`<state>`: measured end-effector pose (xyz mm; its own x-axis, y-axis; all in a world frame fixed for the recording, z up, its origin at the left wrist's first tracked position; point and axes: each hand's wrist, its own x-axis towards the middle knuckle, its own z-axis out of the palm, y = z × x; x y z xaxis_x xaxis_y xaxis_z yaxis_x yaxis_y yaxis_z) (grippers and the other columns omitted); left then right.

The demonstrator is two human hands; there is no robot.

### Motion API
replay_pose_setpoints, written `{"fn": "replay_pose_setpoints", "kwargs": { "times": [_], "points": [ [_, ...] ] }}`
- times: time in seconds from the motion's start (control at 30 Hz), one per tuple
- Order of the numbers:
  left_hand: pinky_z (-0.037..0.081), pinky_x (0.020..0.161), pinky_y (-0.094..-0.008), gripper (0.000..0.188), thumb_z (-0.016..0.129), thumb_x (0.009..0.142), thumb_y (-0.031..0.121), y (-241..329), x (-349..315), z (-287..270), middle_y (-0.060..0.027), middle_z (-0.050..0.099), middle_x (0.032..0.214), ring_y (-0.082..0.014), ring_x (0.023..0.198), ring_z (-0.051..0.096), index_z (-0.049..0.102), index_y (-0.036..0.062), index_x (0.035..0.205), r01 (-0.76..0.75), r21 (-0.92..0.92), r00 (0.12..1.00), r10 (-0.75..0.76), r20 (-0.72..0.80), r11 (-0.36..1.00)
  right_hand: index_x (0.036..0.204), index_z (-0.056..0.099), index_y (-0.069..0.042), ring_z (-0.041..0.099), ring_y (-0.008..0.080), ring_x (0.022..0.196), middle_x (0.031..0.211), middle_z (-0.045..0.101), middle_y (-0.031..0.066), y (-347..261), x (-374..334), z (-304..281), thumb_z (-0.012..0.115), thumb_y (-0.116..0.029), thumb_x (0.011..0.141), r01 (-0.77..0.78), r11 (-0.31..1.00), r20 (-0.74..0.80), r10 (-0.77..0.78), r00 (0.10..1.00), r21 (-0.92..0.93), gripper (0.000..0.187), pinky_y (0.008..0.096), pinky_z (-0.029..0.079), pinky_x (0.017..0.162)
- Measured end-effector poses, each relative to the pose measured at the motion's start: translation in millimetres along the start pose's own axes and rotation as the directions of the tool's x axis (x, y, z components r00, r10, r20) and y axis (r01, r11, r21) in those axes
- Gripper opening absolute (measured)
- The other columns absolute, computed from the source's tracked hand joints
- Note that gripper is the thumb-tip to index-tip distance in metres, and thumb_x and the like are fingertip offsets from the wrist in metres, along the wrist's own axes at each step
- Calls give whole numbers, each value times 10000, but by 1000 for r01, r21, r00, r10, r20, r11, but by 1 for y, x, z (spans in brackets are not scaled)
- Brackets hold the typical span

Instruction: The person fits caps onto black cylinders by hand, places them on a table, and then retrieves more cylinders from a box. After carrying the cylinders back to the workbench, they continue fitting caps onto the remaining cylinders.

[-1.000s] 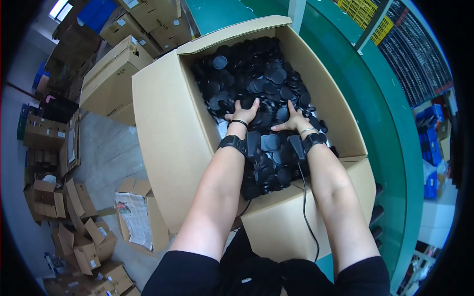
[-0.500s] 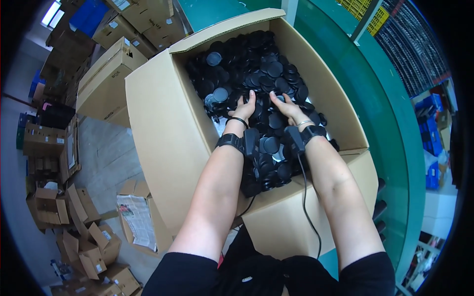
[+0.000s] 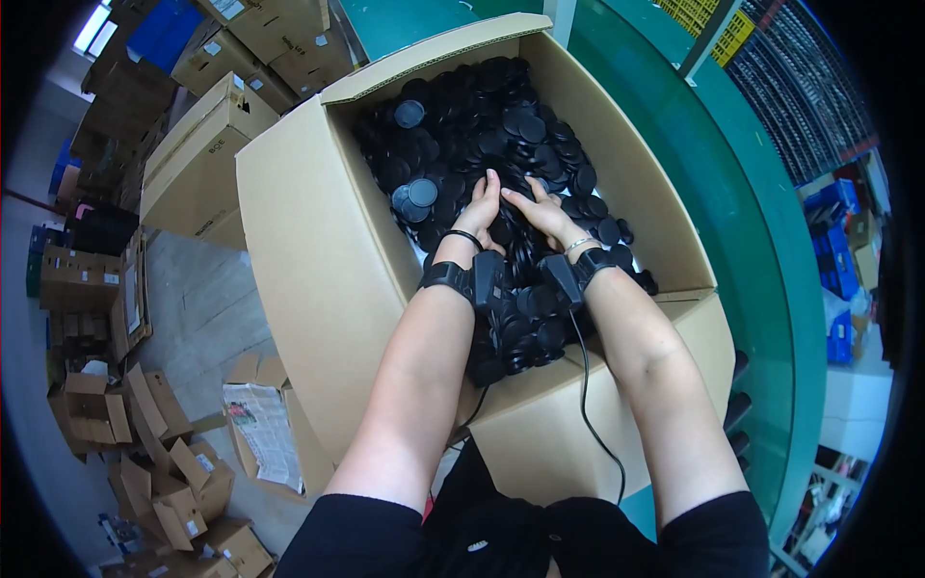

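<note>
A large open cardboard box (image 3: 308, 241) stands in front of me, filled with several black round discs (image 3: 482, 135). Both my hands reach into it, side by side near the middle of the pile. My left hand (image 3: 479, 210) lies on the discs with fingers stretched forward. My right hand (image 3: 541, 212) rests beside it, fingers pressed into the discs and nearly touching the left. Black bands with small devices sit on both wrists, and a cable runs down from the right one. Whether either hand grips a disc is hidden.
Stacked closed cardboard boxes (image 3: 207, 154) stand to the left. Small open cartons (image 3: 145, 433) and a printed paper sheet (image 3: 265, 433) lie on the grey floor at lower left. A green surface (image 3: 742, 250) and shelving (image 3: 809, 96) run along the right.
Both hands have moved forward and closer together over the pile of discs. The camera has shifted so the box sits lower in view.
</note>
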<state>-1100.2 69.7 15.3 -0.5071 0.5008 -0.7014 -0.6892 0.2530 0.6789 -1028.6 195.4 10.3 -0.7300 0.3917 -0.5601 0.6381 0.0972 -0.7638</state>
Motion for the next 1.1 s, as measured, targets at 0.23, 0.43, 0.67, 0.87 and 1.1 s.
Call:
{"fn": "replay_pose_setpoints", "kwargs": {
  "times": [0.23, 0.43, 0.67, 0.87, 1.1],
  "points": [
    [335, 846, -764, 855, 399, 815, 752, -1, -1, 3, -109, 85, 1549, -472, 1376, 114, 138, 288, 1484, -48, 46, 995, 52, -80, 998, 1469, 261, -224, 271, 428, 1340, 1481, 123, 275, 3, -1, 13, 648, -624, 731, 40, 998, -28, -39, 999, 42, 924, 458, 338, 1050],
    [329, 865, -755, 782, 405, 845, 715, 12, -10, 8, -90, 109, 1544, -435, 1393, 93, 198, 286, 1465, -49, 12, 998, 49, -34, 999, 1477, 210, -132, 407, 335, 1269, 1402, 342, 245, -8, -13, 9, 660, -517, 784, 70, 961, 4, -74, 997, 268, 912, 395, 391, 1000],
    [317, 876, -751, 761, 415, 855, 698, 28, -53, 25, -95, 108, 1541, -460, 1375, 128, 207, 285, 1460, -162, 31, 986, 161, 46, 986, 1480, 164, -81, 502, 257, 1172, 1322, 468, 204, -28, -52, -6, 672, -394, 843, 227, 904, -81, -212, 974, 362, 873, 333, 435, 940],
    [347, 843, -741, 728, 397, 874, 682, 36, -105, 50, -136, 204, 1505, -477, 1307, 283, 228, 266, 1447, -324, 2, 945, 323, 56, 946, 1423, 302, -32, 506, 291, 1194, 1314, 491, 222, -45, -102, -25, 710, -415, 803, 373, 892, -208, -326, 922, 255, 835, 343, 421, 975],
    [422, 742, -682, 672, 414, 890, 653, 39, -149, 91, -147, 360, 1390, -412, 1212, 410, 284, 248, 1411, -537, 40, 842, 534, 77, 842, 1388, 352, -43, 527, 252, 1155, 1268, 527, 190, -58, -177, -61, 698, -378, 826, 607, 760, -308, -534, 788, 235, 740, 335, 442, 945]
  ]
}}
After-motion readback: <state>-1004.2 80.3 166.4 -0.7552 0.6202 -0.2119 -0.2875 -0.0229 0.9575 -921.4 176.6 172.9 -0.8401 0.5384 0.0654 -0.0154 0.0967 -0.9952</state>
